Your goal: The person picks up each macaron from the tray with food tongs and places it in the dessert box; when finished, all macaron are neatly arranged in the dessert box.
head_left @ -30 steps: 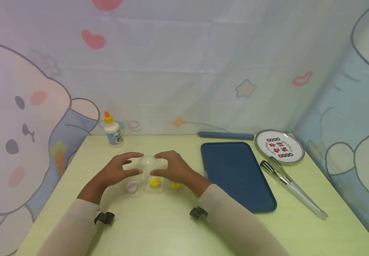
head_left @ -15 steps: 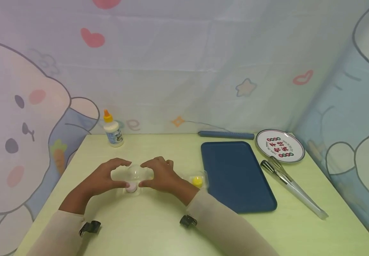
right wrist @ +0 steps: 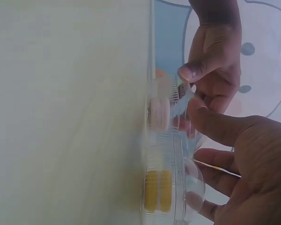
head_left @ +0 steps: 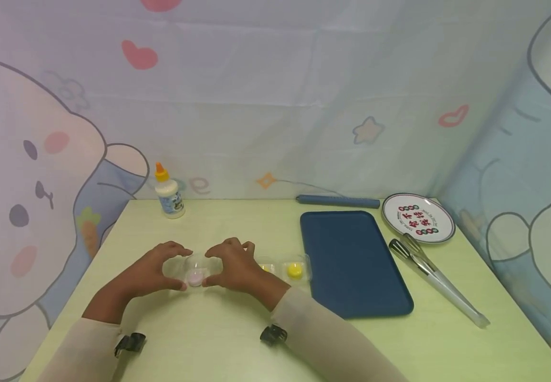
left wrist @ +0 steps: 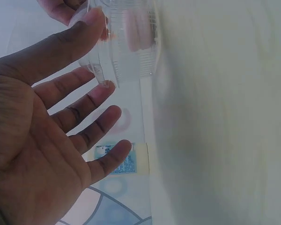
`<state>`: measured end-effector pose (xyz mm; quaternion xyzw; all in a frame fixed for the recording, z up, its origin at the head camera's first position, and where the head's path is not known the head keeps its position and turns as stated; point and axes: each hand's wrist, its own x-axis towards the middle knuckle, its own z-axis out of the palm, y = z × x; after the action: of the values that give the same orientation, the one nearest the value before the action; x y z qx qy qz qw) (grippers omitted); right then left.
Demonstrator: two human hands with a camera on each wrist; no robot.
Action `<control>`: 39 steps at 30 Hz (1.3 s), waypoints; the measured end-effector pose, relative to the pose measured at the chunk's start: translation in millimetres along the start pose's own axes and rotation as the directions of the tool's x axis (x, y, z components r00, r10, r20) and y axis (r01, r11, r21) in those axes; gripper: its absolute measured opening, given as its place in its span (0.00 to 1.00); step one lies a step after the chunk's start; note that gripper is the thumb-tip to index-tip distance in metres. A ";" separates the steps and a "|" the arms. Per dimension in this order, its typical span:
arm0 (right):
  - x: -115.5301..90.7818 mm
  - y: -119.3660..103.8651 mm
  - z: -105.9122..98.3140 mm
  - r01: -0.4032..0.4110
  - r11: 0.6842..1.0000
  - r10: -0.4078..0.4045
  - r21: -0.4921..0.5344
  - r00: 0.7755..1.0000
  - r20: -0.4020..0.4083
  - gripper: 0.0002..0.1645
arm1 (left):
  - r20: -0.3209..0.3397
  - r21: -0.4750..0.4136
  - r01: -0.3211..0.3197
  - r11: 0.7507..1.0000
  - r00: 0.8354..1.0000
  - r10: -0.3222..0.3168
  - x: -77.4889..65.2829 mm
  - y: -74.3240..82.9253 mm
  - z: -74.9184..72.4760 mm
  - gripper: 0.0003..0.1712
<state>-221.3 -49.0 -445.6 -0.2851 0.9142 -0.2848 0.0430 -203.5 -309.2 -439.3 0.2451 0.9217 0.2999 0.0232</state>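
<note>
Both hands hold a clear dome lid (head_left: 196, 260) over a pink macaron (head_left: 195, 277) in a small clear plastic box. My left hand (head_left: 153, 271) has its thumb at the near rim and fingertips at the far rim; in the left wrist view its lower fingers spread loosely. From the opposite side, my right hand (head_left: 234, 268) grips the rim between thumb and fingers. In the right wrist view, a yellow macaron (right wrist: 158, 191) sits in the adjoining domed box. Two more yellow macarons show to the right, one beside my right hand, the other (head_left: 295, 270) farther along.
A dark blue tray (head_left: 351, 265) lies right of the boxes, with metal tongs (head_left: 442, 286) beside it. Behind are a printed plate (head_left: 418, 218) and a blue-grey rod (head_left: 337, 201). A glue bottle (head_left: 170, 197) stands at the back left.
Both hands have moved left with the dome lid, from behind the middle yellow macaron to over the pink one, and the lid has come down. The yellow macarons at right have come into view.
</note>
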 end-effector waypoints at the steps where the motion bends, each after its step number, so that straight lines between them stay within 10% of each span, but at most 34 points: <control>1: 0.1 0.1 0.6 0.000 1.000 0.000 -0.005 1.000 0.002 0.38 | 0.003 0.005 0.000 1.000 1.000 0.000 0.0 -0.5 0.4 0.42; 39: 7.0 2.5 10.6 -0.022 0.981 0.031 -0.195 0.999 0.044 0.36 | -0.005 0.093 -0.015 0.996 1.000 0.015 -2.4 -15.1 10.9 0.43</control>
<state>-225.8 -56.4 -455.2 -0.2824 0.9401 -0.1868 0.0401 -206.0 -315.0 -456.9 0.2519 0.9329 0.2574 0.0071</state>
